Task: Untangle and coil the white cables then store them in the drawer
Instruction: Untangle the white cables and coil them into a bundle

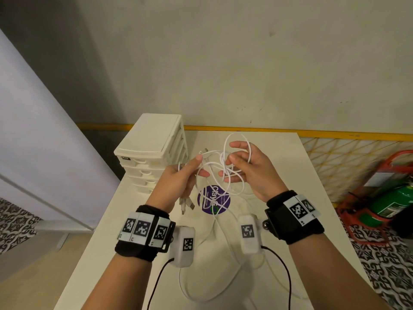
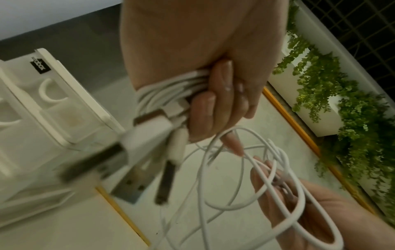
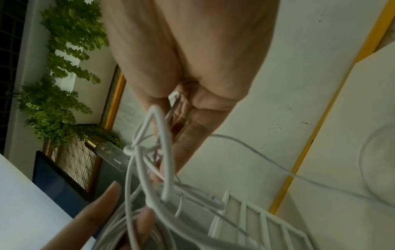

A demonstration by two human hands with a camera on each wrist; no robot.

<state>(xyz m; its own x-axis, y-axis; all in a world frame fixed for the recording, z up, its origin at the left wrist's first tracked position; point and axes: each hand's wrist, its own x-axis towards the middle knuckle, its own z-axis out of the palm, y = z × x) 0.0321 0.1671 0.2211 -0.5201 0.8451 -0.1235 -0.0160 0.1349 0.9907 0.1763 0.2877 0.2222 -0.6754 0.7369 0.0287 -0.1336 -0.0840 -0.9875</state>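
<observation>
Both hands are raised over the white table [image 1: 279, 175] with a tangle of white cables [image 1: 218, 163] between them. My left hand [image 1: 196, 168] grips a bunch of strands in its curled fingers [image 2: 213, 104], and several USB plugs [image 2: 136, 169] stick out below the fist [image 1: 186, 204]. My right hand [image 1: 228, 164] holds the knotted loops [image 3: 136, 150], which are hooked over its thumb and loosely curved fingers; a small plug [image 3: 174, 99] sits against its palm. More cable [image 1: 207, 276] trails down onto the table. The white drawer unit [image 1: 152, 153] stands at the table's back left, all its drawers closed.
A round purple sticker [image 1: 213, 200] lies on the table under the hands. A green cylinder in a red stand [image 1: 393, 202] sits on the floor to the right. A yellow-framed grid panel [image 1: 346, 157] runs behind the table, against a plain wall.
</observation>
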